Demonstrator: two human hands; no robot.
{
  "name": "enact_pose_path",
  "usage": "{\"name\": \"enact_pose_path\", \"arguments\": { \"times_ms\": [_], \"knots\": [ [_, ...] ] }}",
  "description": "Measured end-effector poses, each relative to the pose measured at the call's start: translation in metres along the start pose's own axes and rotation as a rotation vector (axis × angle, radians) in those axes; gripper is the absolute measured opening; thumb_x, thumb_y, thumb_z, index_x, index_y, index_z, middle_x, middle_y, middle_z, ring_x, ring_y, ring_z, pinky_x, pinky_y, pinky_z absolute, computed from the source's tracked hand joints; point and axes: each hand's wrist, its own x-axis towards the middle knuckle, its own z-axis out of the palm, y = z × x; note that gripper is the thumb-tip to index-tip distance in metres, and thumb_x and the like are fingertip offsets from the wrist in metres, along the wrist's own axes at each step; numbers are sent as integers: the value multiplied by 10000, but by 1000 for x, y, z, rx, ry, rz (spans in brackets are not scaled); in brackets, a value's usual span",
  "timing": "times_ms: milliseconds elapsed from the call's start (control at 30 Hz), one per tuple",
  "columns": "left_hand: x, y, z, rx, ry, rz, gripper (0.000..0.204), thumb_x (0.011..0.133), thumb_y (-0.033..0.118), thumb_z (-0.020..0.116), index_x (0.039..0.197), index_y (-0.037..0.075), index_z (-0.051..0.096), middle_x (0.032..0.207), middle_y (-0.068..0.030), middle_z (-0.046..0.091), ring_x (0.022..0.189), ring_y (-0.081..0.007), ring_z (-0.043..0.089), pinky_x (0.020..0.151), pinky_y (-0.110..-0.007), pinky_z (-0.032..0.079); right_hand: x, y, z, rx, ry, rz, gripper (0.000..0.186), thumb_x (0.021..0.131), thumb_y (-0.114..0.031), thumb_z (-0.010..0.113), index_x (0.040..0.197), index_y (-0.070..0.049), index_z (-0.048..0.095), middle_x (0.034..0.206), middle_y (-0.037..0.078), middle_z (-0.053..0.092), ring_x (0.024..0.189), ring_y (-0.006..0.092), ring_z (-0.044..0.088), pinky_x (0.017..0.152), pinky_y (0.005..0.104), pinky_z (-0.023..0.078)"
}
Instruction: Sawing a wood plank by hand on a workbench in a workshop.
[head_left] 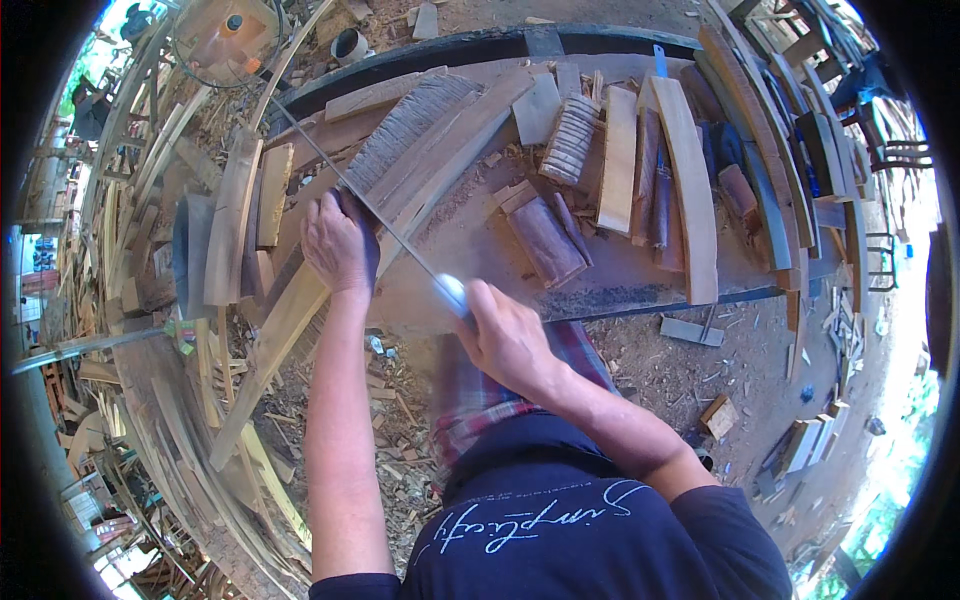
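Note:
My right hand (pixel 505 335) is wrapped around the white handle (pixel 452 293) of a long, thin-bladed handsaw, blurred by motion. The narrow saw blade (pixel 395 232) slants up and away to the far left, crossing the wood beside my left hand. My left hand (pixel 340 242) is closed over a wooden piece, its fingers bent and their tips hidden. Under and around it lie a long pale board (pixel 270 365), reaching toward me at the lower left, and a curved board with a rough, notched face (pixel 410 130).
On the bench (pixel 455 250) lie a ribbed wooden block (pixel 570 140), a brown block (pixel 543 235), a pale plank (pixel 617 160) and a long curved plank (pixel 687 190). Stacked curved boards (pixel 765 150) line the right end. Wood strips (pixel 180 430) pile up at left; offcuts litter the ground.

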Motion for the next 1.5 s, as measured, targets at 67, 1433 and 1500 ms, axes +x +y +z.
{"name": "enact_pose_path", "arguments": {
  "times_ms": [67,1433,1500],
  "knots": [
    [1,-2,3,44,-17,-16,272,972,276,465,904,46,593,937,-161,614,933,-371,596,810,-491,457,-10,-6,-12,26,-3,82,263,855,-114,674,1009,-24,481,780,170,580,703,399,611,606,473,489],
    [5,-3,4,18,-30,-39,309,983,311,438,925,39,576,942,-178,628,941,-383,596,834,-488,445,-17,12,-19,84,-92,196,210,873,-134,681,973,-38,523,784,179,616,714,408,632,611,476,498],
    [5,-5,5,33,-59,-62,322,986,316,432,935,35,578,951,-182,631,946,-388,593,839,-488,444,-34,11,-33,87,-153,257,204,880,-143,692,1006,-44,565,812,180,655,743,403,660,625,455,522]
  ]
}}
